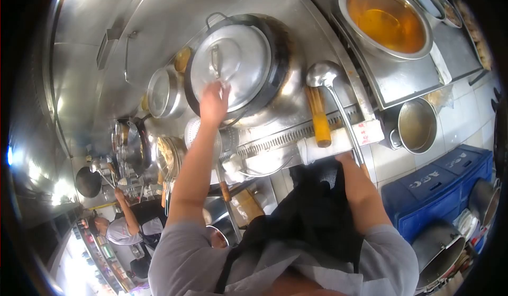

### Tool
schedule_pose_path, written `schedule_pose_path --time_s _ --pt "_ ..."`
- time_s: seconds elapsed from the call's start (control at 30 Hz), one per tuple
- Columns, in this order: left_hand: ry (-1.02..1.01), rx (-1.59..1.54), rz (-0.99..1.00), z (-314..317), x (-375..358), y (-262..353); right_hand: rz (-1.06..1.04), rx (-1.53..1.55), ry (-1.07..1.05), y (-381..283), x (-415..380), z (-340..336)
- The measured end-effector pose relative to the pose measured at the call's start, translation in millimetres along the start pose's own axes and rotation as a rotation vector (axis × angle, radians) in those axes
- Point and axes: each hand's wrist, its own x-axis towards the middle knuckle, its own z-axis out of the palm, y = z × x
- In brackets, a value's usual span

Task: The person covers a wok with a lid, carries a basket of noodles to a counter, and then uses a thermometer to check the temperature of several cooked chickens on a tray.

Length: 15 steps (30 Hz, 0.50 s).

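Observation:
A large round metal lid (246, 58) covers a dark wok (279, 68) on the steel range. My left hand (214, 103) is over the near part of the lid, its fingers closed at the near end of the lid handle (214, 58). Motion softens the fingertips. Low at the counter's front edge is my right hand (345, 161), near the ladle's long handle; its fingers are hidden. The ladle (323, 75) lies with its bowl on the range. Beside it, a bamboo brush with a yellow handle (320, 129) rests on a folded white cloth (323, 152).
A steel bowl of amber liquid (389, 21) stands on the side counter at right. Below are a metal pot (417, 125) and blue crates (436, 182). A perforated skimmer (193, 132) and a sieve (161, 92) sit left. Another person (124, 227) works farther left.

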Motion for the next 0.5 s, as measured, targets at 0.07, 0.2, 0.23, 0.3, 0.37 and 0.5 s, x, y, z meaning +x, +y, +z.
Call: schedule_pose_path --time_s 0.07,0.2,0.23,0.3,0.37,0.5 --pt "-0.201 -0.074 -0.039 -12.0 -55.7 22.9 -0.012 -0.011 -0.002 -6.9 2.8 -9.3" --pt "-0.042 0.019 0.023 9.8 -93.9 26.2 -0.035 -0.041 -0.019 -18.7 3.8 -22.4" --pt "-0.056 0.018 0.025 15.1 -93.6 21.7 -0.031 -0.044 -0.025 -19.3 4.6 -25.3" --pt "-0.009 0.016 0.040 21.2 -89.9 18.7 -0.017 -0.052 -0.026 -22.5 6.3 -34.7" --pt "0.099 -0.007 0.148 23.3 -84.4 11.0 0.016 -0.036 -0.022 -26.9 10.8 -41.5" --pt "0.207 -0.023 0.283 17.8 -72.9 5.2 0.154 0.039 -0.077 -28.0 15.7 -58.7"
